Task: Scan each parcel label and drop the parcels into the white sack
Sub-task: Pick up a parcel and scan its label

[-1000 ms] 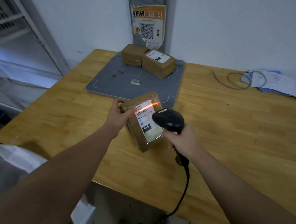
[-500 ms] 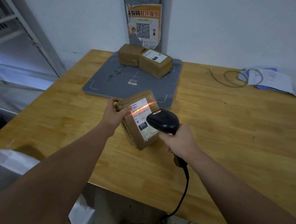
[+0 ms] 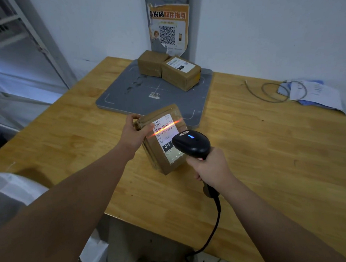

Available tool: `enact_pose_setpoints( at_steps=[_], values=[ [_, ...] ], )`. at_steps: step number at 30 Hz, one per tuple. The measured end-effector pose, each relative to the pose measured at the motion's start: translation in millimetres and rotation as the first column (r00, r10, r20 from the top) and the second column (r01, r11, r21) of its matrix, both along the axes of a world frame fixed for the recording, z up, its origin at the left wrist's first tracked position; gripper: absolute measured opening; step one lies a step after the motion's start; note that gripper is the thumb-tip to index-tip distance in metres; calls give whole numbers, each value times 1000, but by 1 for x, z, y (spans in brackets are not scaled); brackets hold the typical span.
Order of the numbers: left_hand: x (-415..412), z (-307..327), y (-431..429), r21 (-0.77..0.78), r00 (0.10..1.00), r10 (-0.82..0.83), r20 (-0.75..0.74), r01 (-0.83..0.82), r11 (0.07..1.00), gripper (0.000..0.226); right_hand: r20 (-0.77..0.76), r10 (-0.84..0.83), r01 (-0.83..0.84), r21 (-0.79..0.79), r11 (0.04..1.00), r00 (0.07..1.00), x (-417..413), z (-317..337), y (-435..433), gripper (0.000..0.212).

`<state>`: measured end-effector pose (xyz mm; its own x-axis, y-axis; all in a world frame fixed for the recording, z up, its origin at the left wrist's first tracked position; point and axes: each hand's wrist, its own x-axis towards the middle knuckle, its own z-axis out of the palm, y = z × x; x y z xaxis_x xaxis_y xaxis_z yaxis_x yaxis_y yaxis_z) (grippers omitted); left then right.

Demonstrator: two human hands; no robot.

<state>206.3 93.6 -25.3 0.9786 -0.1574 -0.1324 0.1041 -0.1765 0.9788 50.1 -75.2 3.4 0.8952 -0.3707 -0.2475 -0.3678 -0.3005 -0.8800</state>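
Scan step: left grip (image 3: 136, 132) curls round labelled parcel (image 3: 155, 151), held just in front of grey pad (image 3: 139, 92). Right grip (image 3: 210, 168) clenches barcode scanner (image 3: 192, 144), beam on barcode. Next, probably: drop into white sack (image 3: 17, 191).

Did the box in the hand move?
No. The parcel held by the left hand still overlaps the grey pad's near edge, just as before.

Two parcels (image 3: 167, 70) are seated on the pad (image 3: 135, 97) at upper centre; papers (image 3: 316, 92) are laid on the desk (image 3: 267, 151) at upper right.
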Motion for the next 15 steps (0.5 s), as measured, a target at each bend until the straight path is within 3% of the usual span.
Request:
enact_pose_setpoints(
  at_steps=[5, 8, 13, 15],
  values=[
    [0, -4, 0, 23, 1000, 9, 3, -9, 1000, 32, 2, -7, 7, 11, 1000, 1000, -5, -6, -1, 16],
    [0, -9, 2, 46, 1000, 9, 7, -9, 999, 36, 9, -16, 15, 54, 998, 1000, -6, -7, 0, 4],
    [-6, -14, 17, 192, 999, -27, -35, 33, 981, 78, -9, 20, -20, 40, 999, 1000, -5, -6, 9, 15],
    [-14, -13, 28, 202, 998, -14, -57, 25, 979, 84, -12, 52, -52, 32, 998, 999, -4, -7, 21, 14]
  ],
)
